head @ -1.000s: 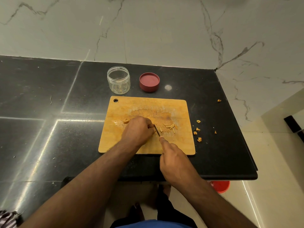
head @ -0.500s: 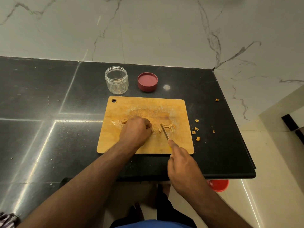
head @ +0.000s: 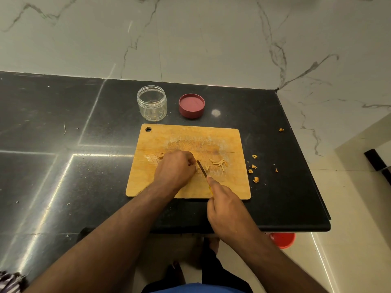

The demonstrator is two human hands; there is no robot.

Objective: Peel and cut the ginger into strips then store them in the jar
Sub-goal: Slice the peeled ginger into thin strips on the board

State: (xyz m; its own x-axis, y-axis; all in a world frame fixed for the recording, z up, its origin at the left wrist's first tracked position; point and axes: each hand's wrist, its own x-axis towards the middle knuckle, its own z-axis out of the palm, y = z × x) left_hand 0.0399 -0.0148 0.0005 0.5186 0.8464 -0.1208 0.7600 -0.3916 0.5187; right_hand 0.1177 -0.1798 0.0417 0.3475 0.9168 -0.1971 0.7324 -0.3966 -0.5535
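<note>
A wooden cutting board [head: 230,187] lies on the black counter. My left hand [head: 174,169] sits curled on the board's middle, its fingertips pinning a piece of ginger that is mostly hidden under them. My right hand [head: 225,203] grips a knife [head: 201,169] with a yellow handle, and the blade stands right beside my left fingertips. Several cut ginger strips [head: 218,162] lie to the right of the blade. A small ginger bit [head: 160,156] peeks out left of my left hand. The clear jar [head: 152,103] stands open behind the board, with its red lid [head: 192,105] beside it.
Ginger peel scraps [head: 254,172] are scattered on the counter right of the board, one more peel scrap [head: 281,129] farther back. The counter's right edge and front edge are close. A red bucket [head: 282,240] stands on the floor below. A marble wall rises behind.
The knife swung right toward the cut strips half a second ago, then came back left against my left fingertips. My left hand has stayed in place on the ginger.
</note>
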